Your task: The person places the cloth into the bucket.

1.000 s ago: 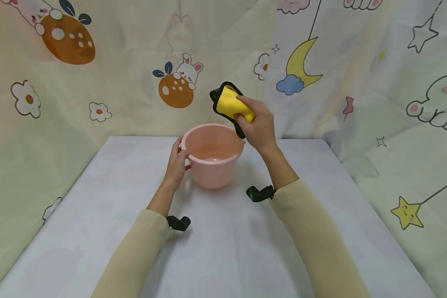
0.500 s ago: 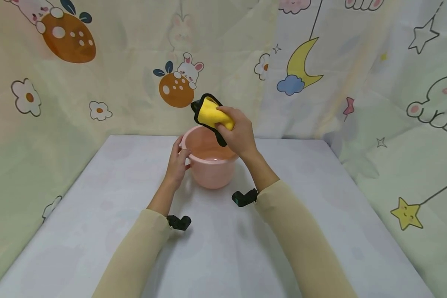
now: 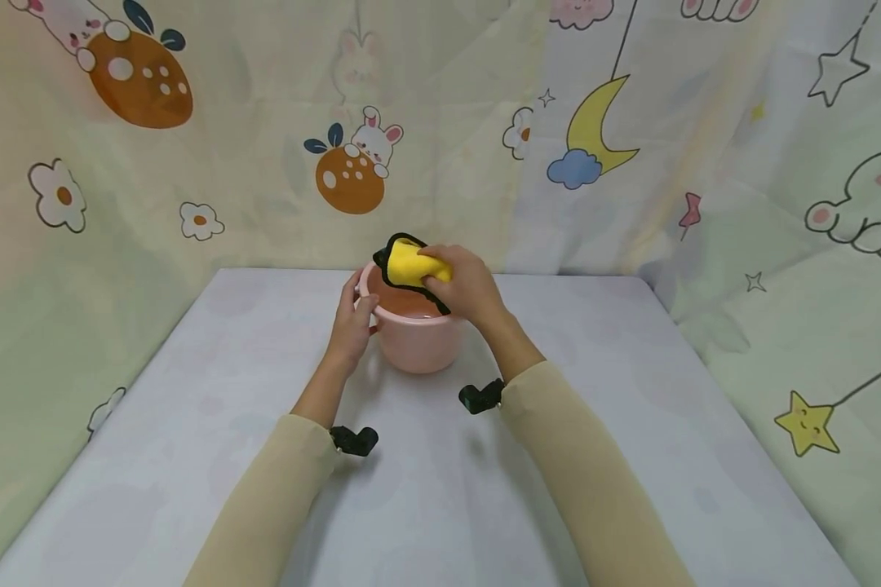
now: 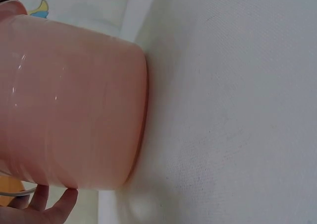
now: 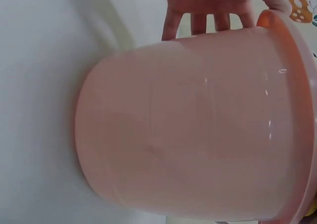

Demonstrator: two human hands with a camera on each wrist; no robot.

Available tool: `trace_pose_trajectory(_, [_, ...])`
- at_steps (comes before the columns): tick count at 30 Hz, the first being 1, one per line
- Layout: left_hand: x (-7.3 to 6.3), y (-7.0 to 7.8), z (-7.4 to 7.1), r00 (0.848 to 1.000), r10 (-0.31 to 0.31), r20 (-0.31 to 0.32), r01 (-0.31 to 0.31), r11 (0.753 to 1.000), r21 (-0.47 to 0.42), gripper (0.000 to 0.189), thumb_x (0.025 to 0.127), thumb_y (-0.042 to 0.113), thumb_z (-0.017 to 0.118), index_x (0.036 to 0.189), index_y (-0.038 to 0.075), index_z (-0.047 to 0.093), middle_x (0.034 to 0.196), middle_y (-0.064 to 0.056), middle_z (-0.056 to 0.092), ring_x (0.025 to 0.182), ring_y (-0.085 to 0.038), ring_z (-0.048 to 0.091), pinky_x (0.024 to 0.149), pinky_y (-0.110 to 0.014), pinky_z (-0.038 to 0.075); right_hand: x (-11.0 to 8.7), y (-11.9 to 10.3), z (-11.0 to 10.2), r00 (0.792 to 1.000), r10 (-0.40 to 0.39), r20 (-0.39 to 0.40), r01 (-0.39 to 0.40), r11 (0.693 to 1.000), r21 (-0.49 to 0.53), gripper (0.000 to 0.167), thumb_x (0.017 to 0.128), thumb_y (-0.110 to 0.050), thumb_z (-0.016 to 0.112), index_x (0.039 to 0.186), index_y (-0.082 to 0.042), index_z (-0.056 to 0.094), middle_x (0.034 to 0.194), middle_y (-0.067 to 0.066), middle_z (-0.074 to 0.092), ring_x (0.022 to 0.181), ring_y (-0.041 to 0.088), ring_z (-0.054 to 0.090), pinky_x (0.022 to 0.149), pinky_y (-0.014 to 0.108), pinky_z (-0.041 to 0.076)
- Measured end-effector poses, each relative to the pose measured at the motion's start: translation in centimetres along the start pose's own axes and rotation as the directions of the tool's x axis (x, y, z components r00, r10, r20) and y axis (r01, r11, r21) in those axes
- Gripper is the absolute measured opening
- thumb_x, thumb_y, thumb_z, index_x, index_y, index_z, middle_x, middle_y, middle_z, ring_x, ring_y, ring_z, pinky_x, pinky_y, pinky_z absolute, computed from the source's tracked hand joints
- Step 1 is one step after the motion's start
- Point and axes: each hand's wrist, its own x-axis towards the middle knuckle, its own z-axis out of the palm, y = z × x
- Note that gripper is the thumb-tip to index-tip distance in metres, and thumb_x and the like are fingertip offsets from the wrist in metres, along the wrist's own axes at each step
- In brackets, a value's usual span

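Note:
A pink plastic bucket (image 3: 420, 346) stands upright on the table. My left hand (image 3: 351, 322) holds it at the left side, thumb at the rim and fingers against the outer wall; in the right wrist view those left fingers (image 5: 199, 23) lie along the wall. Over the bucket's mouth, my right hand (image 3: 466, 281) grips a bunched yellow cloth with black edging (image 3: 409, 265). Its lower black edge hangs inside the rim. Only a sliver of the yellow cloth (image 5: 312, 208) shows at the corner of the right wrist view. The bucket's bottom inside is mostly hidden.
A white-covered table (image 3: 213, 424) extends around the bucket. Behind it hangs a patterned curtain (image 3: 250, 147) with cartoon prints. Small black devices sit at both wrists, the left device (image 3: 356, 441) low over the table and the right device (image 3: 480, 397) a little higher.
My right hand has moved left and down with the yellow cloth, from above the right rim to the bucket's mouth. My left hand and the bucket have stayed in place.

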Motion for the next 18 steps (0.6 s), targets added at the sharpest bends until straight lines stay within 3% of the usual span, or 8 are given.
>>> trace_pose_trajectory(7, [-0.1, 0.1, 0.1, 1.0, 0.018, -0.006, -0.018, 1.0, -0.018, 0.068, 0.1, 0.037, 0.043, 0.164, 0.031, 0.021, 0.164, -0.008, 0.029, 0.141, -0.029, 0.043, 0.111, -0.059, 0.046, 0.8, 0.0, 0.3, 0.983, -0.01, 0.184, 0.029, 0.994, -0.101, 0.04, 0.094, -0.019, 0.071, 0.134, -0.016, 0.068, 0.139, 0.002, 0.067, 0.126, 0.026, 0.061, 0.112, 0.044, 0.046])
trace_pose_trajectory(12, [-0.2, 0.2, 0.1, 1.0, 0.016, -0.006, -0.017, 0.999, -0.03, 0.068, 0.101, 0.036, 0.042, 0.165, 0.032, 0.02, 0.166, -0.008, 0.027, 0.144, -0.029, 0.041, 0.112, -0.059, 0.045, 1.5, -0.3, 0.4, 0.955, 0.006, 0.296, 0.054, 0.98, -0.194, 0.038, 0.093, -0.019, 0.072, 0.13, -0.015, 0.07, 0.13, 0.001, 0.071, 0.124, 0.023, 0.06, 0.116, 0.04, 0.042])
trace_pose_trajectory(15, [-0.2, 0.1, 0.1, 1.0, 0.007, 0.002, -0.007, 0.999, -0.04, 0.068, 0.102, 0.036, 0.043, 0.165, 0.033, 0.019, 0.167, -0.006, 0.025, 0.147, -0.029, 0.039, 0.114, -0.059, 0.043, 1.6, -0.4, 0.4, 0.939, 0.054, 0.338, 0.023, 0.975, -0.219, 0.039, 0.095, -0.025, 0.073, 0.132, -0.016, 0.069, 0.131, 0.0, 0.07, 0.126, 0.023, 0.059, 0.118, 0.04, 0.041])
trace_pose_trajectory(18, [-0.2, 0.1, 0.2, 1.0, -0.004, -0.007, 0.004, 0.999, -0.041, 0.067, 0.102, 0.036, 0.043, 0.165, 0.034, 0.019, 0.167, -0.006, 0.025, 0.146, -0.029, 0.039, 0.114, -0.058, 0.044, 1.5, -0.5, 0.6, 0.931, 0.128, 0.343, -0.065, 0.98, -0.189, 0.041, 0.095, -0.029, 0.074, 0.134, -0.018, 0.068, 0.134, 0.0, 0.068, 0.127, 0.023, 0.059, 0.115, 0.041, 0.044])
